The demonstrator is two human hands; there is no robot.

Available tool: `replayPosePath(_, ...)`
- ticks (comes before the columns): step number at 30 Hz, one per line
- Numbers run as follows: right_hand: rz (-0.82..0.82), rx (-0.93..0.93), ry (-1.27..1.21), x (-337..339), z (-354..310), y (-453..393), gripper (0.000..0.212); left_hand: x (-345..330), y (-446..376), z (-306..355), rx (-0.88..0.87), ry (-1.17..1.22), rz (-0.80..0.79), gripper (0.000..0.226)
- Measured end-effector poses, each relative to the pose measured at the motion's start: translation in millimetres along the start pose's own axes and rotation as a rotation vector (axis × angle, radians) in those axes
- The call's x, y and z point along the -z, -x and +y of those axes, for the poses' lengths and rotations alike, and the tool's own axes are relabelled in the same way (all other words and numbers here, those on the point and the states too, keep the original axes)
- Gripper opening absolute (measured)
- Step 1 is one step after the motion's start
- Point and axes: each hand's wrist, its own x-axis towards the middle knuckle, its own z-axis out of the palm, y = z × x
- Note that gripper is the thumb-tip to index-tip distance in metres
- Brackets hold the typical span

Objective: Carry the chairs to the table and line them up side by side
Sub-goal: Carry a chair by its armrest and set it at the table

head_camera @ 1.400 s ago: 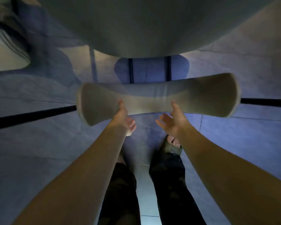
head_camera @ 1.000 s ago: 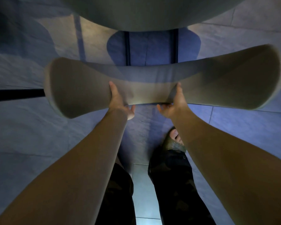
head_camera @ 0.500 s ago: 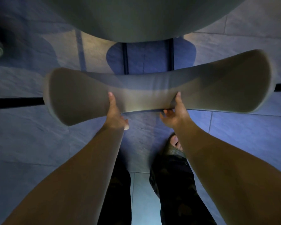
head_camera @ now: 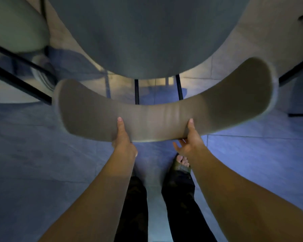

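Change: the backrest [head_camera: 164, 117] now curves up at both ends and reaches farther right than half a second ago; a second chair [head_camera: 12, 25] and black legs [head_camera: 19, 81] have come into view at upper left; both hands sit on the backrest much as before.
Second chair: pale seat in the upper left corner, blurred, with black legs slanting below it toward the backrest's left end.
Backrest: a tan padded band, curved, running across the middle of the view, its left end lower than its right end.
Left hand [head_camera: 123, 138]: clasps the lower edge of the backrest left of its middle, thumb [head_camera: 120, 124] laid up its near face, fingers wrapped behind and hidden.
Seat [head_camera: 142, 35]: broad grey-green surface filling the top centre, beyond the backrest; two black posts [head_camera: 136, 91] join it to the backrest.
Right hand [head_camera: 189, 140]: grips the lower edge right of middle, thumb up the near face, fingers [head_camera: 177, 147] curled under the edge, partly showing.
Chair's place: whether its legs touch the floor [head_camera: 33, 154] I cannot tell; they are hidden.
Below: dark trousers [head_camera: 180, 206] and a foot [head_camera: 182, 162] on grey-blue tiles.
Far right: dark bars [head_camera: 296, 72] at the edge, too unclear to name.
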Motion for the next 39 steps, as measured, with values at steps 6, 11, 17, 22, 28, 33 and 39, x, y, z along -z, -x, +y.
replayPosePath(6,0.032,0.081,0.056,-21.3,-28.1,107.6,0.077,-9.8,127.9,81.6,-0.142,0.078,-0.059,0.077)
replayPosePath(11,0.034,0.194,0.085,-55.6,-69.6,182.1,0.063,-29.0,148.9,145.1,-0.183,0.091,-0.129,0.075)
replayPosePath(17,0.019,0.252,0.095,-95.7,-107.9,238.7,0.046,-49.2,224.4,216.7,-0.304,0.025,-0.132,0.059)
replayPosePath(22,0.12,0.343,0.186,-109.6,-119.5,257.4,0.047,-49.8,250.2,250.5,-0.388,-0.081,-0.061,0.057)
replayPosePath(28,0.175,0.426,0.231,-132.9,-125.7,282.5,0.045,-58.0,303.4,280.6,-0.497,-0.339,0.135,0.055)
replayPosePath(33,0.177,0.464,0.309,-155.9,-150.1,286.5,0.037,-74.4,322.3,319.6,-0.489,-0.312,-0.001,0.061)
replayPosePath(39,0.069,0.34,0.252,-183.8,-184.1,311.6,0.053,-101.1,327.0,340.7,-0.535,-0.304,-0.053,0.057)
